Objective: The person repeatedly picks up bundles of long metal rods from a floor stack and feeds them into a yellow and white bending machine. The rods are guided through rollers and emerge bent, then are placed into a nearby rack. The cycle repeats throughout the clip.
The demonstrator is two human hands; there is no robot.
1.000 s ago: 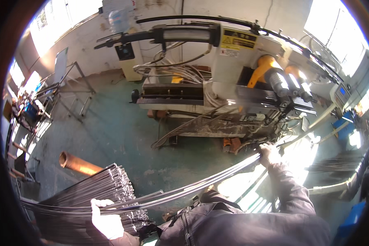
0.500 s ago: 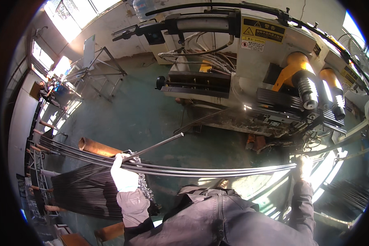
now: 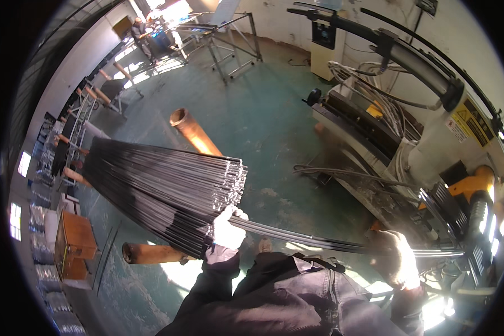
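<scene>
My left hand [image 3: 228, 228], in a white glove, grips a few long thin dark metal rods [image 3: 308, 242] right at the end face of a big stack of the same rods [image 3: 168, 185]. The held rods run to the right, where my right hand [image 3: 397, 259], in a worn glove, is closed around them near the machine. The stack lies on two rusty brown pipes [image 3: 193, 133] that stick out beneath it.
A large white and grey machine [image 3: 431, 129] with hoses, cables and a yellow motor fills the right side. Metal frames and racks [image 3: 229, 39] stand at the back on the green floor. A brown box [image 3: 75, 243] sits at the left. A person [image 3: 140, 31] works far off.
My view has swung left toward the rod stack. My left hand has moved along the held rods up to the stack's end face, and my right hand has kept its hold on them.
</scene>
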